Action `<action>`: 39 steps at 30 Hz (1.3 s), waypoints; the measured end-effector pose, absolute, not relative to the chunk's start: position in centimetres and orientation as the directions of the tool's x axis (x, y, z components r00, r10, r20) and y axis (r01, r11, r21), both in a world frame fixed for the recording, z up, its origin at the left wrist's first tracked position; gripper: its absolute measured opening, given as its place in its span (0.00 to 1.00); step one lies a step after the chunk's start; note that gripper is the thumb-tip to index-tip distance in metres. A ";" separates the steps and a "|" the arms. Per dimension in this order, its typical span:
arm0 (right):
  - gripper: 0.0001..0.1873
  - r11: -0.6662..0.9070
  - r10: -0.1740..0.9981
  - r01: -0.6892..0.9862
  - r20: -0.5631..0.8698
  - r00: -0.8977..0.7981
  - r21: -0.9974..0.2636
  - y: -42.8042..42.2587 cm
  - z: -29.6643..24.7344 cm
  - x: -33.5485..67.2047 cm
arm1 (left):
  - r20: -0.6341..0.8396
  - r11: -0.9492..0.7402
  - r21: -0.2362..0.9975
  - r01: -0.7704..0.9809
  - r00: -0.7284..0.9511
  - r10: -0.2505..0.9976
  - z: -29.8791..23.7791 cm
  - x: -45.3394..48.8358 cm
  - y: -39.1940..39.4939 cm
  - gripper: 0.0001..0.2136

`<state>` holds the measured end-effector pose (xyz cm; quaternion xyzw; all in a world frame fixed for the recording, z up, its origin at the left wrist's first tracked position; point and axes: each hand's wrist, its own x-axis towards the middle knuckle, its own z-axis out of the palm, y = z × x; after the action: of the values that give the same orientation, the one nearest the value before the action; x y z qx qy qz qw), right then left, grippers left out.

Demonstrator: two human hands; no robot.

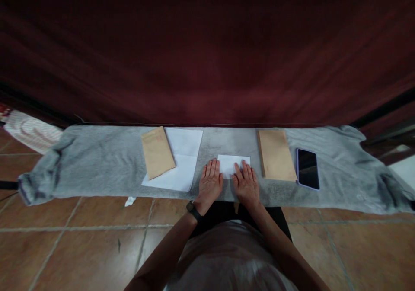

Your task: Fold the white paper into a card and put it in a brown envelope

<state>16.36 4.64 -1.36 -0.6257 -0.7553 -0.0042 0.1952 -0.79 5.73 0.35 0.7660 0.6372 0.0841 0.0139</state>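
A small white piece of paper lies flat on the grey cloth in front of me. My left hand rests palm down at the paper's left edge, fingers stretched out and pointing away from me. Over the paper's right part lies my right hand, flat, with its fingers a little apart. Neither hand grips anything. To the left is a larger white sheet with a crease across it, partly covered by a brown envelope. Right of my right hand sits a stack of brown envelopes.
A phone in a purple case lies right of the brown stack. The grey cloth covers a long narrow surface against a dark red curtain. White scrap lies on the tiled floor. Striped fabric shows at far left.
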 end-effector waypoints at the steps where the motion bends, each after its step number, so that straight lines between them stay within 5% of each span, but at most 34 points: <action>1: 0.28 0.216 0.942 0.947 0.307 -0.138 -0.238 4.6 -1.4 16.5 | 0.113 -0.186 0.131 0.974 0.172 0.979 0.3 -0.9 5.6 0.27; 9: 0.27 0.191 0.943 0.956 0.314 -0.114 -0.225 4.6 -1.3 17.6 | 0.137 -0.176 0.134 0.975 0.157 0.978 0.9 -0.9 5.1 0.27; 17: 0.28 0.301 0.937 0.917 0.259 -0.234 -0.261 3.8 -0.5 17.6 | 0.101 -0.494 0.172 0.852 0.484 0.869 2.0 1.2 3.5 0.26; 28: 0.31 0.320 0.939 0.924 0.202 -0.280 -0.208 0.8 0.1 21.5 | 0.098 -0.382 0.162 0.910 0.370 0.924 1.6 0.3 2.3 0.28; 39: 0.28 0.385 0.917 0.898 0.198 -0.347 -0.212 0.4 0.0 21.1 | 0.109 -0.450 0.222 0.865 0.437 0.893 0.9 5.3 8.1 0.29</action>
<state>21.11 0.38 -0.01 -0.5534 -0.8199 0.0329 0.1432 5.33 8.13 0.93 0.8449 0.5201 0.1053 0.0667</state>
